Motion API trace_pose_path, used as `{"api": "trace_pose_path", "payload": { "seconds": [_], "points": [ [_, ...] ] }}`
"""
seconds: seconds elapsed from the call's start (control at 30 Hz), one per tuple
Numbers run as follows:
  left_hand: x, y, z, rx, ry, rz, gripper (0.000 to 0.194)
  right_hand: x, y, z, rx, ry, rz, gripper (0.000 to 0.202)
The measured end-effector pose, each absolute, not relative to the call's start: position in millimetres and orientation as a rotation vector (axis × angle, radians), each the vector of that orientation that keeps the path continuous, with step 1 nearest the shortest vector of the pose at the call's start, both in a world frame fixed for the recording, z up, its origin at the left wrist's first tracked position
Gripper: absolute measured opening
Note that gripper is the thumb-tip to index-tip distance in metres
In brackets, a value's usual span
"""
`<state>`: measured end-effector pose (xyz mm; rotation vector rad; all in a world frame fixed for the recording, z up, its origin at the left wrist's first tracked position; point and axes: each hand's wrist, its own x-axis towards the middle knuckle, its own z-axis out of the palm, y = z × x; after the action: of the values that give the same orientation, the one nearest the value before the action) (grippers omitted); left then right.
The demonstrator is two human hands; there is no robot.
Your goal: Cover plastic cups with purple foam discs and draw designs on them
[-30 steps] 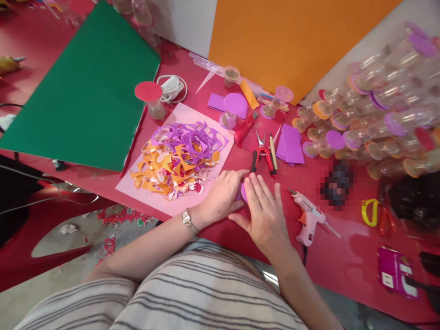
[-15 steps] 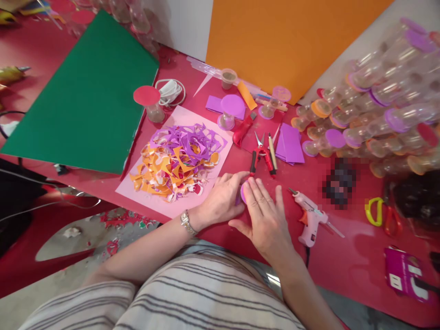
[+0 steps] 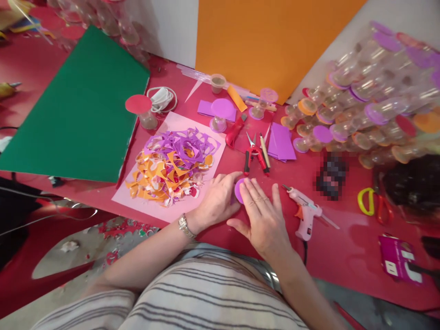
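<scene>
A round purple disc lies between my hands near the table's front edge, partly covered. My right hand rests its outstretched fingers on the disc, thumb apart. My left hand curves around the disc's left side, fingers bent; what lies inside its curl is mostly hidden. Just beyond are red-handled snips with open blades and a beige pen-like tool. Left of my hands, purple and orange paper scraps are heaped on a pink sheet.
A pink glue gun lies to the right, with yellow-handled scissors beyond. Purple cards and a purple-topped cup piece stand behind. Stacked clear cups fill the back right. A green board covers the left.
The view has shifted slightly, so the table items sit a little further left. More of the purple disc shows beside my right fingertips. Both hands keep nearly the same pose.
</scene>
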<state>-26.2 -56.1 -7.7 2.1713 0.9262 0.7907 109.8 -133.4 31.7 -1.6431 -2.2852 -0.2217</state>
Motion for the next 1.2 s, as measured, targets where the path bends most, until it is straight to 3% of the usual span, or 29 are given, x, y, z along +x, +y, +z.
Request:
{"api": "trace_pose_path", "payload": {
  "seconds": [0.13, 0.33, 0.5, 0.7, 0.83, 1.2],
  "points": [
    [-28, -55, -4, 2.167, 0.956, 0.724, 0.062, 107, -135, 29, -1.666, -2.267, -0.226, 0.068],
    [-25, -51, -6, 2.211, 0.947, 0.704, 0.041, 106, -137, 23, -1.69, -2.24, -0.227, 0.07],
    [-25, -52, -12, 2.227, 0.974, 0.718, 0.043, 104, -136, 22, -1.653, -2.21, -0.223, 0.072],
    [-30, -53, -20, 2.19, 0.984, 0.946, 0.064, 116, -134, 32, -1.521, -1.98, -0.145, 0.055],
    [-31, -46, -25, 2.11, 1.054, 1.063, 0.078, 138, -111, 32, -1.691, -1.76, -0.197, 0.04],
    [-28, -45, -28, 2.007, 1.034, 1.177, 0.086, 153, -44, -2, -2.319, -1.927, -0.266, 0.079]
  ]
}}
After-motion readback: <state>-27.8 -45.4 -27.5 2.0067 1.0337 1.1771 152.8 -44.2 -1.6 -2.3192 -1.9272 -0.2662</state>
